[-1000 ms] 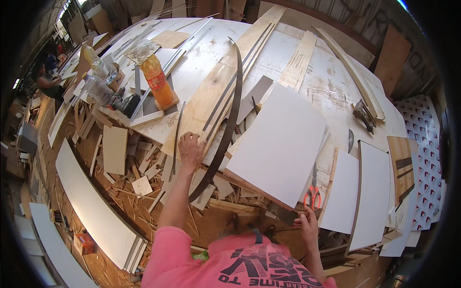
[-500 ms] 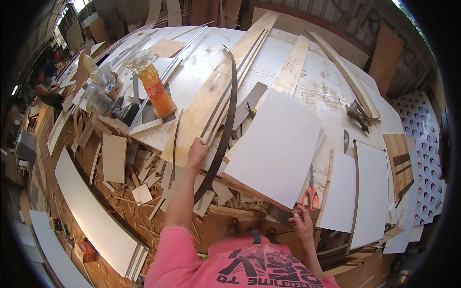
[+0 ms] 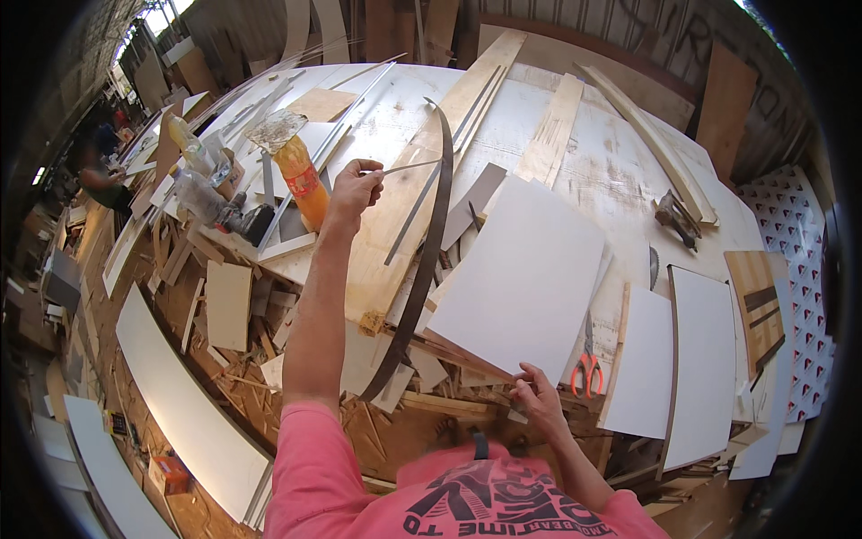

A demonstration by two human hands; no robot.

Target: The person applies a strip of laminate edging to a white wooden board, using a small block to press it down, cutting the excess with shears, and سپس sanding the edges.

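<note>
My left hand [image 3: 357,190] is raised over the workbench, its fingers closed on a thin strip of edge banding [image 3: 411,166] that points right. Just right of it, a long dark curved strip [image 3: 444,193] arcs over the bench and hangs past the near edge. A white panel [image 3: 523,260] lies at the bench's near side. At its near edge, my right hand [image 3: 537,395] has curled fingers pinching the brown-edged rim. Orange-handled scissors [image 3: 588,370] lie just right of the panel.
An orange bottle [image 3: 301,180] and a cordless drill [image 3: 247,220] stand at the left of the bench. Wooden planks [image 3: 548,130] stretch across it. A clamp-like tool [image 3: 675,220] and more white panels [image 3: 699,359] are at right. Wood offcuts [image 3: 229,305] litter the floor.
My left hand has risen from the bench's near edge, forward and slightly left, and the thin strip now sticks out from its fingers. My right hand has shifted slightly left along the panel's edge.
</note>
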